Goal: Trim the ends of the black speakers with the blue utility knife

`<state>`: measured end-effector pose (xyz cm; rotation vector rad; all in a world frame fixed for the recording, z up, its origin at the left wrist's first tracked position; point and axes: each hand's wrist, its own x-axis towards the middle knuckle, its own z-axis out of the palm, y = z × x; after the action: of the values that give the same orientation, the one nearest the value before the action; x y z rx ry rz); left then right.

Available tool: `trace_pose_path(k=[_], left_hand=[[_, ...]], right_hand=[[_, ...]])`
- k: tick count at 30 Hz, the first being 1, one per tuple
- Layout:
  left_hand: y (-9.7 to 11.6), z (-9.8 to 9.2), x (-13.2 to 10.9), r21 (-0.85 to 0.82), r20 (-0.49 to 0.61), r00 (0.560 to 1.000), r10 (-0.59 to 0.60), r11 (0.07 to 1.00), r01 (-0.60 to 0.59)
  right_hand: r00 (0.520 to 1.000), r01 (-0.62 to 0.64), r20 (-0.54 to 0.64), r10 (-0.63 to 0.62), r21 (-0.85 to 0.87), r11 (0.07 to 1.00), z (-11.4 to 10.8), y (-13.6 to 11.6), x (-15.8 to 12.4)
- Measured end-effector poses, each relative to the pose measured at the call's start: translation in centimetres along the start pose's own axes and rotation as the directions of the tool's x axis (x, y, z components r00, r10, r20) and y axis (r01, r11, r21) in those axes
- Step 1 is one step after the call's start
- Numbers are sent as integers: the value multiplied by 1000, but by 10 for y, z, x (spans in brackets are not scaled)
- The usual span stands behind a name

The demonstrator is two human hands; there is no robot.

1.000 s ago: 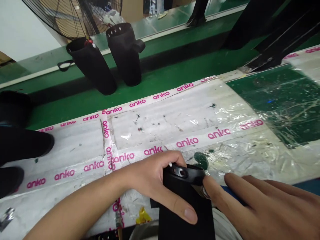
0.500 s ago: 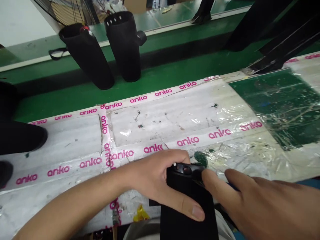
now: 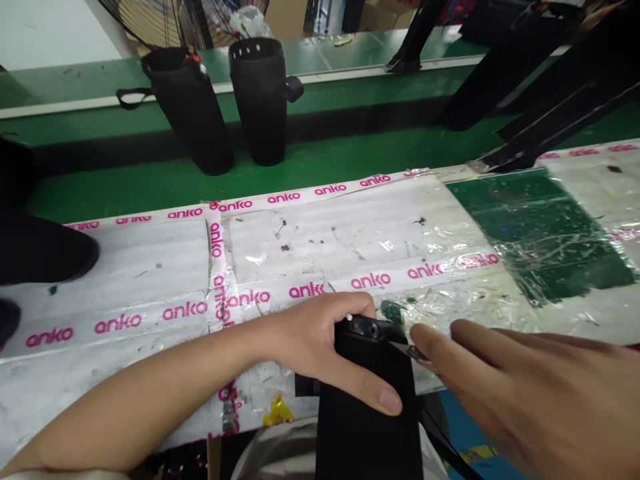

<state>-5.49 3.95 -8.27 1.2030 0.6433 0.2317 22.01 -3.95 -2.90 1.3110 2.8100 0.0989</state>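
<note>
My left hand (image 3: 330, 353) is wrapped round a black case (image 3: 367, 433), its thumb lying across the near face and its fingers behind. Set into the top of this case is a glossy black panel (image 3: 373, 328) with small round sockets and a tiny white spot at its left end. My right hand (image 3: 515, 387) is closed around a thin metal-tipped tool (image 3: 417, 353), whose tip meets the panel's right end. Most of that tool is hidden by the fingers, so its exact kind does not show.
Two black fabric sleeves with loops, one left (image 3: 193, 113) and one right (image 3: 260, 100), stand on the green bench strip (image 3: 350, 147). Dark tubes (image 3: 45, 250) lie at the left. Pink-lettered tape (image 3: 370, 280) crosses the white work surface. Yellow tape (image 3: 278, 410) sits near the edge.
The view has shifted slightly. My right hand has drawn a little away from the panel, so the metal tip now shows. My left hand keeps its hold on the case.
</note>
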Motion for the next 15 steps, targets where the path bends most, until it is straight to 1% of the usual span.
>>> trace_pose_path(k=[2, 5, 15], left_hand=[[0, 0, 0, 4, -15, 1000, -20, 1000, 20], [0, 0, 0, 19, -11, 999, -34, 999, 34], [3, -3, -1, 16, 19, 997, -69, 998, 68]], right_hand=[[999, 45, 13, -45, 38, 998, 8, -6, 3], [999, 41, -26, -38, 91, 995, 15, -10, 5], [998, 17, -61, -10, 125, 992, 16, -10, 0]])
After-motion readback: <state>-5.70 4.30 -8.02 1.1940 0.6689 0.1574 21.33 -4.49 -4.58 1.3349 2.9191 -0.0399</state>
